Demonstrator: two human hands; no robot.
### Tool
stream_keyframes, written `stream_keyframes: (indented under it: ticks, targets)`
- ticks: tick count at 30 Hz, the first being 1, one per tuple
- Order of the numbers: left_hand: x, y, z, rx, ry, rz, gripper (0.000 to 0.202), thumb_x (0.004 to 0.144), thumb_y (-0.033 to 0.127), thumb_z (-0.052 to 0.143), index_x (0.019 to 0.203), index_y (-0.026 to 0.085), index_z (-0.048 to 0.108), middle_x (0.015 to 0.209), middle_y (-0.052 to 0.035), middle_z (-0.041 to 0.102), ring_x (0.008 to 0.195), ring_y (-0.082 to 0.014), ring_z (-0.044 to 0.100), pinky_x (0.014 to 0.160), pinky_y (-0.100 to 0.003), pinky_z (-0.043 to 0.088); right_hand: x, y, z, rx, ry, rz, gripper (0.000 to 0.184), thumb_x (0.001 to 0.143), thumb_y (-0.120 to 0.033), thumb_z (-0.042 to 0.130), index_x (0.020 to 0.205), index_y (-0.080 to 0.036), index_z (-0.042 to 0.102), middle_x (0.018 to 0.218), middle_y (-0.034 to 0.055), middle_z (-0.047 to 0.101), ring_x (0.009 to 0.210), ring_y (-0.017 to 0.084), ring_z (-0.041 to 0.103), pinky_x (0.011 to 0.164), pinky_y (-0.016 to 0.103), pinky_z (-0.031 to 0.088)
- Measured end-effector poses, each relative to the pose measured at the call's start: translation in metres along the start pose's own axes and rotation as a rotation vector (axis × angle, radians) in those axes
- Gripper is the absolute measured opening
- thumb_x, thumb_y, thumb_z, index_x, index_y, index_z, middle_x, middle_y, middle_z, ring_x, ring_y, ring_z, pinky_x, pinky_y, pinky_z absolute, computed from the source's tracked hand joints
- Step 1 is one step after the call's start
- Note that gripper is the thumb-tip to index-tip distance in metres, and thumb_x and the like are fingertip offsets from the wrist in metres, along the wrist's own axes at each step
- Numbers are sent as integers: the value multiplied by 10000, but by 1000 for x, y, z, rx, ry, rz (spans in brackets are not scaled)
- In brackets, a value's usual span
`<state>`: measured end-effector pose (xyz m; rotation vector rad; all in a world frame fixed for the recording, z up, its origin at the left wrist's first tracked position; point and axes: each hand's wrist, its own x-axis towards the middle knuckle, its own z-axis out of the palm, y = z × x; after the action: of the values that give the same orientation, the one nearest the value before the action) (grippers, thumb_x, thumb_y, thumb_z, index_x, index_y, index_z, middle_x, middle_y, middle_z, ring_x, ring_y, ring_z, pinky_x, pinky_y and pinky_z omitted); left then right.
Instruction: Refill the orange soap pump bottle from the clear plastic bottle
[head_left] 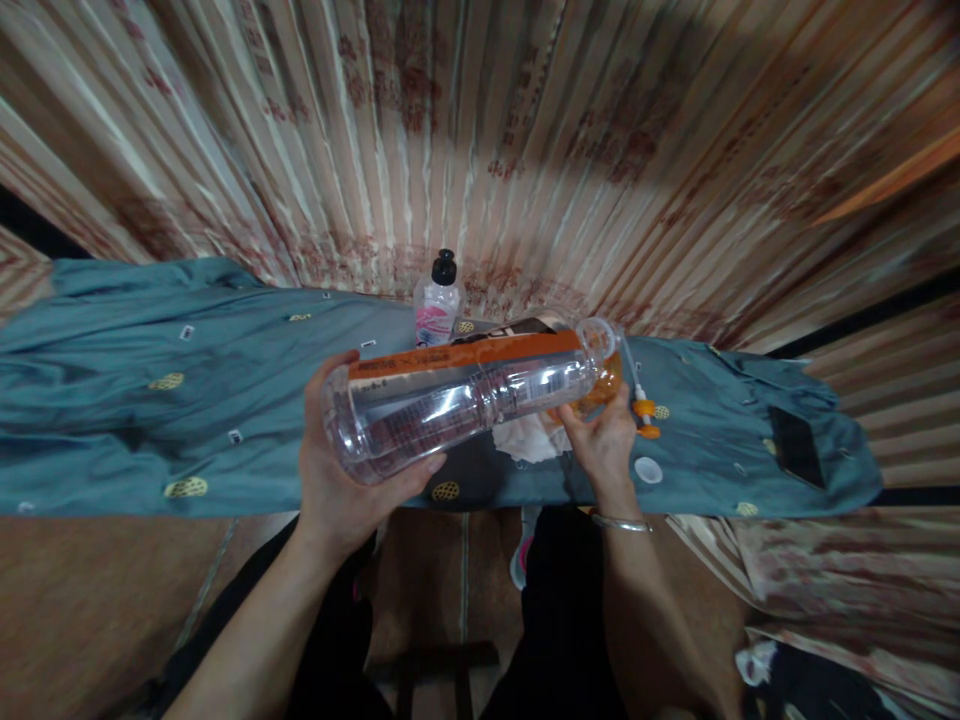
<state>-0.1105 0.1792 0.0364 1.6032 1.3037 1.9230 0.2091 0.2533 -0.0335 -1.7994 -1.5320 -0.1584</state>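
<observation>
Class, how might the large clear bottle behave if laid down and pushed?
The large clear bottle would probably roll, since its body looks rounded. Its smooth, shiny surface may be slippery. Its see-through wall looks plastic, so it might dent if squeezed.

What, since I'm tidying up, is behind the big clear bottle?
Beyond the big clear bottle, a black-capped bottle with a pink label shows. Its base is hidden, as is anything behind the orange label.

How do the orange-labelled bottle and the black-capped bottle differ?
The orange-labelled bottle lies tilted in the left hand; the black-capped bottle stands upright. The orange-labelled bottle looks bigger than the black-capped bottle. The black-capped bottle's label is pink, unlike the orange-labelled bottle's. Both carry printed labels.
</observation>
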Motion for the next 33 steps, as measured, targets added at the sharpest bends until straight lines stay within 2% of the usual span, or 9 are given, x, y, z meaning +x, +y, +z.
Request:
stream_keyframes:
  ticks: [8, 14, 20, 24, 27, 33]
  targets:
    - [1, 4, 1, -20, -25, -7, 965, 696, 568, 1078, 1543, 311, 693, 1261, -78, 787, 1045, -309, 823, 869, -459, 772, 1, -4, -3, -15, -35, 52, 761, 847, -499, 779, 1453, -76, 599, 1155, 225, 843, 1027, 386, 824, 899, 462, 661]
    - [-2, -2, 0, 59, -1, -3, 1014, 646, 602, 1086, 1541, 317, 705, 1424, -108, 739, 1162, -359, 800, 949, -528, 761, 1, -3, -2, -11, -25, 42, 738, 867, -537, 752, 1444, -106, 592, 1152, 205, 839, 994, 372, 817, 878, 468, 663]
    - [-3, -5, 0, 36, 2, 13, 1029, 630, 568, 1098, 1545, 324, 695, 1332, -99, 764, 1073, -354, 812, 908, -540, 763, 1, -1, 0, 24, -30, 39, 768, 857, -566, 756, 1450, -113, 576, 1147, 207, 829, 993, 378, 811, 885, 487, 662]
    - [-2, -5, 0, 40, 9, 21, 1024, 610, 558, 1106, 1523, 324, 706, 1350, -109, 761, 1088, -366, 813, 932, -563, 761, 1, 0, 2, 14, -19, 46, 794, 853, -591, 758, 1465, -124, 564, 1169, 206, 829, 999, 385, 810, 888, 507, 664]
    - [-2, -5, 0, 48, 6, 10, 1002, 622, 540, 1097, 1517, 322, 703, 1393, -116, 756, 1140, -379, 817, 962, -579, 759, 0, 2, 2, 22, -29, 50, 831, 852, -637, 765, 1464, -112, 563, 1167, 221, 825, 1019, 400, 813, 899, 521, 665]
    - [-2, -3, 1, 51, 7, -24, 967, 636, 572, 1076, 1485, 306, 697, 1352, -98, 772, 1118, -363, 825, 930, -544, 770, 0, 2, -1, 50, -47, 51, 980, 834, -781, 769, 1493, -93, 541, 1227, 258, 806, 1103, 433, 806, 967, 563, 656]
